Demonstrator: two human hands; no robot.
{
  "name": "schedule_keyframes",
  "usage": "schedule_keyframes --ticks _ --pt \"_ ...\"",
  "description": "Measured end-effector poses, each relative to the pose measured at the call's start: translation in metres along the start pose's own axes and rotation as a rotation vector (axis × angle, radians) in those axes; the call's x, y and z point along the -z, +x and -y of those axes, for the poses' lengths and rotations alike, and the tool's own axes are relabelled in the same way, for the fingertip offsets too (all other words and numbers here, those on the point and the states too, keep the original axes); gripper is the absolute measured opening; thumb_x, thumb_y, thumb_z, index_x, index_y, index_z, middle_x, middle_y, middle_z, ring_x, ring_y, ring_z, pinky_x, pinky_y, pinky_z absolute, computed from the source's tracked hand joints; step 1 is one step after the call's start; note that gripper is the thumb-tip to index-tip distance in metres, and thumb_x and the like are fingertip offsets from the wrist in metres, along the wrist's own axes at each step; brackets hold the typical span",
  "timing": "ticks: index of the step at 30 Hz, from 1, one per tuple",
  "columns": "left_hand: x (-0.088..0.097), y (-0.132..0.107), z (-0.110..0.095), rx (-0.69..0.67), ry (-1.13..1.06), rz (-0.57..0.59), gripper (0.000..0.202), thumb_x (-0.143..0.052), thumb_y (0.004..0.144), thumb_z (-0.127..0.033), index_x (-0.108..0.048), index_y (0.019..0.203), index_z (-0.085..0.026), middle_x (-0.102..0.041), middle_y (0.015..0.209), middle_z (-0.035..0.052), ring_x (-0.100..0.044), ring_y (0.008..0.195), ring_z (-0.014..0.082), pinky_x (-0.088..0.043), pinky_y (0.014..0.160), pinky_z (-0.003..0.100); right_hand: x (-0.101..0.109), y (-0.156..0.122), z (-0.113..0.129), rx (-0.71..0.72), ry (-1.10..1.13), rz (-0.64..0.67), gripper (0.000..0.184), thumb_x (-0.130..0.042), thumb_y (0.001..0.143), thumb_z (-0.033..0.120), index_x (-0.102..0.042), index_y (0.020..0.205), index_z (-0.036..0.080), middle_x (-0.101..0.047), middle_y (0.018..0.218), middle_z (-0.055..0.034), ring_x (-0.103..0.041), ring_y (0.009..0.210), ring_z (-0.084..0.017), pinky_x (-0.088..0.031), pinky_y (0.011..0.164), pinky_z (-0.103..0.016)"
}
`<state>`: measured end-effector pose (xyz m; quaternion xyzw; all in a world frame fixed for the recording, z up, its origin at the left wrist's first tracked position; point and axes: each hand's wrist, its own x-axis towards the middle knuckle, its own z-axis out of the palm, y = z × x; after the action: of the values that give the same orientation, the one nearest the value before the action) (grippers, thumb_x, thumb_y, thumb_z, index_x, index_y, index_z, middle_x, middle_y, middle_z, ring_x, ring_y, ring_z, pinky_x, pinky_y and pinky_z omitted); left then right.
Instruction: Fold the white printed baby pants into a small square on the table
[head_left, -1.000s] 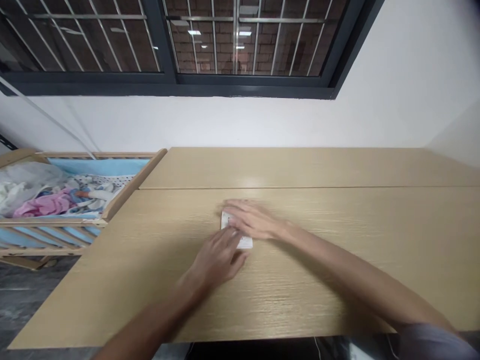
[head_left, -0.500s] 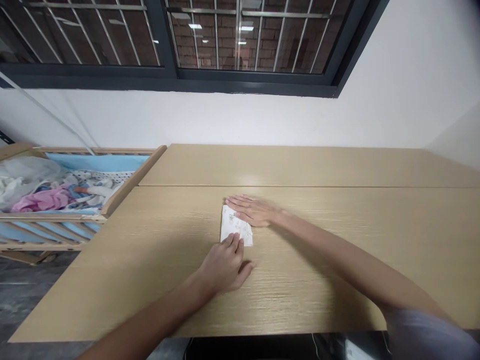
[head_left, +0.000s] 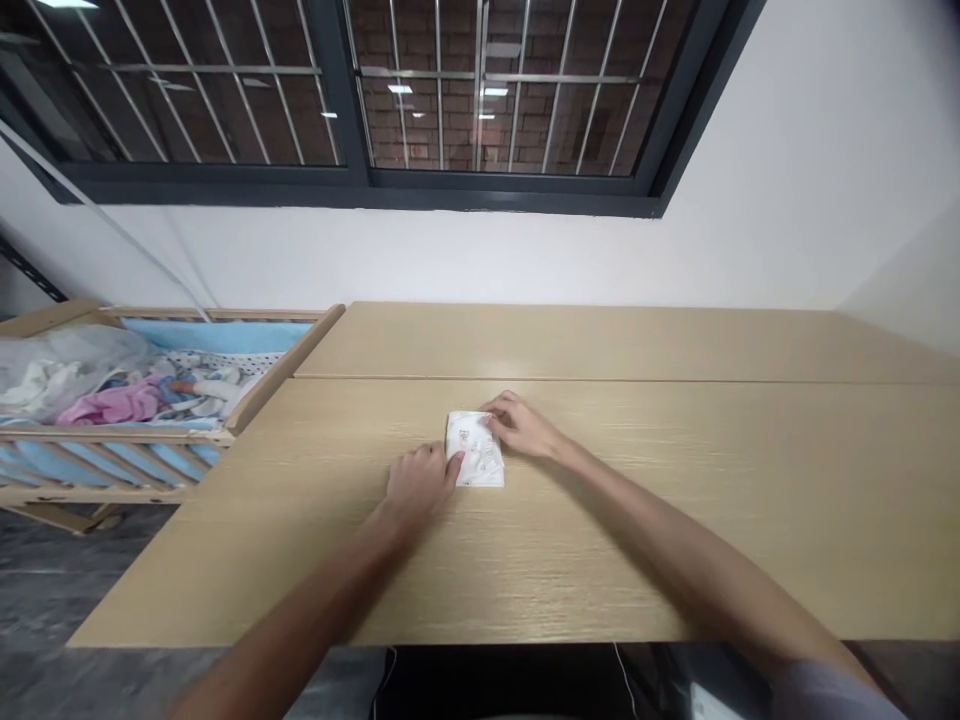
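A small, flat white folded piece (head_left: 475, 455) with faint grey printed marks lies on the wooden tabletop; whether it is paper or cloth I cannot make out. My left hand (head_left: 420, 480) is at its left edge, fingers curled and the thumb resting on top. At the upper right corner, my right hand (head_left: 521, 425) pinches the piece between thumb and fingers. The piece stays flat against the table (head_left: 675, 480), its lower edge a little uneven.
To the left stands a wooden crib (head_left: 285, 370) with blue lining, holding a pink cloth (head_left: 112, 402), other fabrics and a clear plastic bag (head_left: 82, 350). Behind the table are a white wall (head_left: 480, 255) and a barred window (head_left: 480, 178). Cables hang below the table's front edge.
My right hand has gone from lying flat over the top of the piece to pinching its upper right corner. My left hand has shifted from the lower edge to the left side.
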<state>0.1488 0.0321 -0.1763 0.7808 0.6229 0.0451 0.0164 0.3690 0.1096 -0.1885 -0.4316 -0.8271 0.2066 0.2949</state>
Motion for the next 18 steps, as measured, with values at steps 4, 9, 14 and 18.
schedule_keyframes --ticks 4,9,14,18 --pt "0.004 0.005 -0.004 -0.078 -0.005 0.040 0.041 -0.036 0.102 -0.039 -0.068 0.101 -0.015 -0.075 0.103 0.0189 -0.073 0.090 0.0302 -0.051 0.078 0.040 -0.013 -0.009 0.012 -0.052 -0.013 -0.081 0.020 -0.063 0.089 0.028 -0.063 0.106 0.016 -0.060 0.108 -0.0105 -0.059 0.100 -0.023 -0.050 0.090 -0.038" --pt "0.026 -0.008 0.001 -0.088 -0.012 0.046 0.034 -0.040 0.100 -0.035 -0.069 0.096 -0.017 -0.076 0.098 0.0181 -0.073 0.085 0.0301 -0.050 0.076 0.039 -0.012 -0.028 0.060 -0.149 0.075 -0.038 0.009 -0.049 0.098 0.030 -0.049 0.100 0.022 -0.061 0.094 -0.0057 -0.059 0.088 -0.022 -0.048 0.080 -0.037" --pt "0.057 -0.068 0.031 -0.173 -0.182 -0.011 0.043 -0.035 0.103 -0.047 -0.064 0.085 -0.022 -0.072 0.082 0.0067 -0.066 0.074 0.0234 -0.049 0.076 0.035 -0.011 -0.063 0.121 -0.156 0.312 0.003 0.016 -0.041 0.103 0.040 -0.043 0.103 0.025 -0.062 0.091 -0.0034 -0.060 0.081 -0.022 -0.048 0.075 -0.037" --pt "0.072 -0.142 0.068 -0.093 -0.349 -0.064 0.043 -0.042 0.099 -0.056 -0.061 0.076 -0.025 -0.069 0.075 0.0013 -0.062 0.066 0.0196 -0.051 0.069 0.029 -0.024 -0.094 0.162 -0.129 0.576 0.076 0.020 -0.045 0.101 0.045 -0.046 0.104 0.025 -0.063 0.099 -0.0058 -0.061 0.087 -0.022 -0.051 0.078 -0.038"
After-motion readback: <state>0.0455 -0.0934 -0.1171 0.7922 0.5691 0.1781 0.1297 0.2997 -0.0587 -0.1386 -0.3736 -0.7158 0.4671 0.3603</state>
